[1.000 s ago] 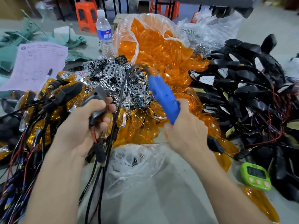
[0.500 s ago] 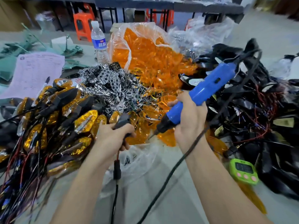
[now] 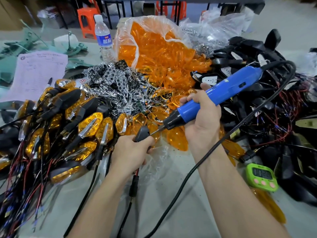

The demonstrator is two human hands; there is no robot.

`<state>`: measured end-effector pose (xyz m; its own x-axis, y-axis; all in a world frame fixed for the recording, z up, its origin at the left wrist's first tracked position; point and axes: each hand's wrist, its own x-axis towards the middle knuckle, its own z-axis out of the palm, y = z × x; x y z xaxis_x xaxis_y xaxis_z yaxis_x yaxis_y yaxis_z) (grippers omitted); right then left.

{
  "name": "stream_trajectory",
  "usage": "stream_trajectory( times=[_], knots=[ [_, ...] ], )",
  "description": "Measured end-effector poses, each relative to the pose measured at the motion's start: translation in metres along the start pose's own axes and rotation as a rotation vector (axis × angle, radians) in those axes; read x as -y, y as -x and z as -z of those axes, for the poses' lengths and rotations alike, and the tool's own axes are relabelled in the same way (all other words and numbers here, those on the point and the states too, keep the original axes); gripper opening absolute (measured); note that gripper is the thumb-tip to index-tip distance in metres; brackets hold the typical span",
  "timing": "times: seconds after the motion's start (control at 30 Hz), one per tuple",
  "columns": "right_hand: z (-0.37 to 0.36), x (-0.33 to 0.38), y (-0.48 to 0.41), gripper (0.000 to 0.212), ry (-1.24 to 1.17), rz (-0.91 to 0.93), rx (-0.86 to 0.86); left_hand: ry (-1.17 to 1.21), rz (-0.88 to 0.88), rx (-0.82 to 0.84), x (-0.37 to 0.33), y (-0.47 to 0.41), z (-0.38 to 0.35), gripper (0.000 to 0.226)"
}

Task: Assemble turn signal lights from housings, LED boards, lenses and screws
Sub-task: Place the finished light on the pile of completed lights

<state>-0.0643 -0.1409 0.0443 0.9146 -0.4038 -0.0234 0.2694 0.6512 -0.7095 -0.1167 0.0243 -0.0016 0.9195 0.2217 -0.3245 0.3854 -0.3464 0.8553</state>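
Two hands: left hand (image 3: pixel 132 152) and right hand (image 3: pixel 202 121) meet above a grey table (image 3: pixel 171 212), forearms entering from the bottom edge.
Lead: red wire and black plug (image 3: pixel 133 185) hang from under the left hand, towards the viewer.
Left hand: fingers and thumb curled round a housing (image 3: pixel 142 133).
Housing: small, matt black, wedge-shaped; only its upper end shows above the fist, tilted to the right.
Right hand: clenched round the lower barrel of a driver (image 3: pixel 219 95), just right of and above the left hand.
Driver: blue body, black nose, thin bit (image 3: pixel 155 132) slanting down-left; black cord (image 3: pixel 240 126) loops from its rear end back past the right wrist.
Change: half a second earlier the bit tip stood clear of the housing, to its right; now the tip touches the housing's exposed end, just above the left thumb.
Timer (image 3: pixel 261 176): green, on the table beside the right forearm.
Finished lights (image 3: pixel 89 127): amber-faced, black-stemmed, heaped with tangled wires left of the left hand.
Silver parts (image 3: pixel 116 83): hole-patterned heap behind the lights.
Lenses (image 3: pixel 163 54): orange, spilling from a clear bag (image 3: pixel 130 24) behind both hands.
Loose housings (image 3: pixel 257 100): black heap with red wires, right.
Far edge: bottle (image 3: pixel 103 40), paper (image 3: pixel 39 71), orange stool (image 3: pixel 86 21).
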Motion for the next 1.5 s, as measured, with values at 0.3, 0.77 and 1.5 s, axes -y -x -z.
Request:
stream_trajectory(
  times=[0.3,0.77,1.5],
  knots=[
    [0.003,-0.004,0.002,0.035,-0.024,0.069,0.069,0.003,0.042,-0.049,-0.004,0.004,-0.008,0.026],
    [0.004,-0.01,0.008,0.03,0.0,0.103,0.151,0.048,0.071,-0.054,-0.01,0.003,-0.011,0.028],
    [0.013,-0.003,-0.002,0.042,0.001,-0.018,0.937,0.136,0.068,0.062,-0.005,-0.013,0.015,0.02]
  ],
)
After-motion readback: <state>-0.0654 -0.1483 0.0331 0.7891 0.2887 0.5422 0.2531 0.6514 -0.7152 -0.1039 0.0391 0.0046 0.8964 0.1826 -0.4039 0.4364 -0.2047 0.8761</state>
